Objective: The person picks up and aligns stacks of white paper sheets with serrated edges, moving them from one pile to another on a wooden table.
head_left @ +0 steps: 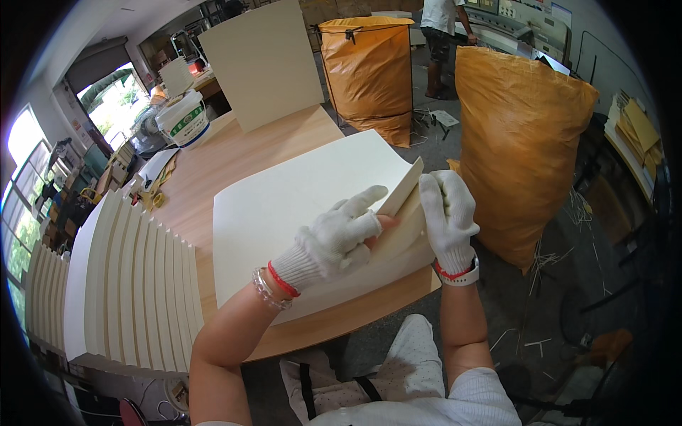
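Edge-raising step, we reckon: white card sheet point(305, 184) sits under our spread left fingers point(366, 199), right fingers point(430, 195) curled beside its raised edge, can't tell if pinching. Next probably needs a steady hold.

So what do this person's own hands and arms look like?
The left hand and right hand wear white knit gloves with red cuff edges; some left fingertips are uncovered. A clear, chunky bracelet circles the left wrist, a white watch-like band the right. The forearms are bare, and a short white sleeve shows on the right.
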`<state>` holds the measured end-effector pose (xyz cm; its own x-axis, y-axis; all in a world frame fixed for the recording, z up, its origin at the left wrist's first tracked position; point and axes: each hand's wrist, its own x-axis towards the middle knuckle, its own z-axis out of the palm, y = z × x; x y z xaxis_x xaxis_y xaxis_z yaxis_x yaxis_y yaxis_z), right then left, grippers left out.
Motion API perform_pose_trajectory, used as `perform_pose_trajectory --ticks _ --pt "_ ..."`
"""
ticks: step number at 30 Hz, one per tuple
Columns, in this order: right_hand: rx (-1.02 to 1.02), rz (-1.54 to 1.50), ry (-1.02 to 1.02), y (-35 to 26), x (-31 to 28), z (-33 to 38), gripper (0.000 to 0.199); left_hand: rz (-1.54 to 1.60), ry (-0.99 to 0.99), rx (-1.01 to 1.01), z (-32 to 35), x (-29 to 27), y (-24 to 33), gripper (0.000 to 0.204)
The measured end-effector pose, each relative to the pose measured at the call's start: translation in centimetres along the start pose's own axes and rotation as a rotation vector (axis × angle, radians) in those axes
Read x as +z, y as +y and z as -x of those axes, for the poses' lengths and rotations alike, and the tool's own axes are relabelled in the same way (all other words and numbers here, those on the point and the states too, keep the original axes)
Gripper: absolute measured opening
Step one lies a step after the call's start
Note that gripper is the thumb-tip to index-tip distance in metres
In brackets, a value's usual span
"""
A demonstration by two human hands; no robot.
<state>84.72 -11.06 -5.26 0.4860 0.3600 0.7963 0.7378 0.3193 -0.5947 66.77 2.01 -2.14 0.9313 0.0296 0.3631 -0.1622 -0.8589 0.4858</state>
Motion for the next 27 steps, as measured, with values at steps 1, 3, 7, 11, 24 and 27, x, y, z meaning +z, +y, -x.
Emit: perform_pose_trajectory --ticks 1,3,7,11,24,27 --pt "-0.005 0.004 0.004 0.2 0.0 0.0 0.019 0.043 -0.004 -0.046 0.1 -0.1 0.1 0.050" --pt "-0.018 0.008 0.012 0.5 0.1 0.1 0.018 0.057 0.043 -0.076 0.2 0.2 0.2 0.047" --pt "-0.076 0.029 0.027 1.1 0.1 0.2 0.018 -0.023 0.159 -0.028 0.2 1.0 0.1 0.047" --pt "-0.122 -0.010 0.081 0.6 0.4 0.4 0.018 0.067 0.229 0.067 0.5 1.8 -1.7 0.047" --pt "0.002 -0.014 0.027 0.8 0.2 0.4 0.018 -0.052 0.172 -0.044 0.2 1.1 0.1 0.044" --pt "0.051 -0.068 0.006 0.4 -0.1 0.5 0.018 0.019 0.163 -0.046 0.1 0.9 0.3 0.042"
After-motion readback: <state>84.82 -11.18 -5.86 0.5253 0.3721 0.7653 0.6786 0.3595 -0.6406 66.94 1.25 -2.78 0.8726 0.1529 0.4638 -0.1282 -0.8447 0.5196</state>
